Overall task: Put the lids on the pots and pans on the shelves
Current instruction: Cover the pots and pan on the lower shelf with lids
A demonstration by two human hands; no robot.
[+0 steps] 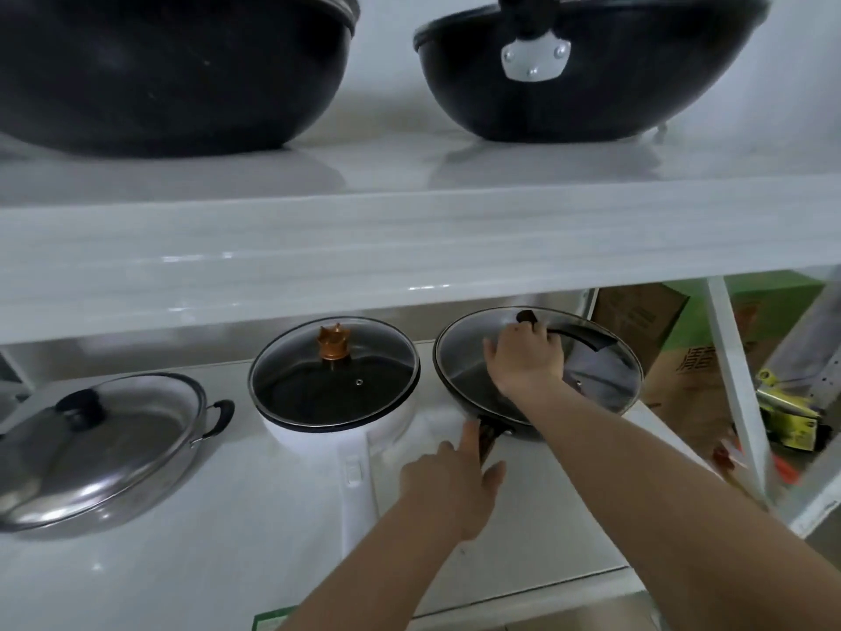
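My right hand (525,357) has its fingers curled around the long black handle of the glass lid (591,362), which lies tilted on the dark frying pan (464,393) on the lower shelf (227,516). My left hand (448,480) sits just in front of that pan, fingers spread, the index touching the pan's dark handle (489,441) without gripping it.

The risk as I see it: the lid looks not fully seated, its far rim riding higher than the near one. If I let go now, smooth glass on a slick metal rim could slide off, and the pan may skate on the glossy white shelf since my left hand only steadies it.

Left of the frying pan stands a white pan (336,425) under a round glass lid with a coppery knob (334,343); further left, a steel pot with a brushed domed lid (91,453). Above, two black woks: the right one (591,70) appears uncovered; the left one (159,70) seems to show a lid rim.
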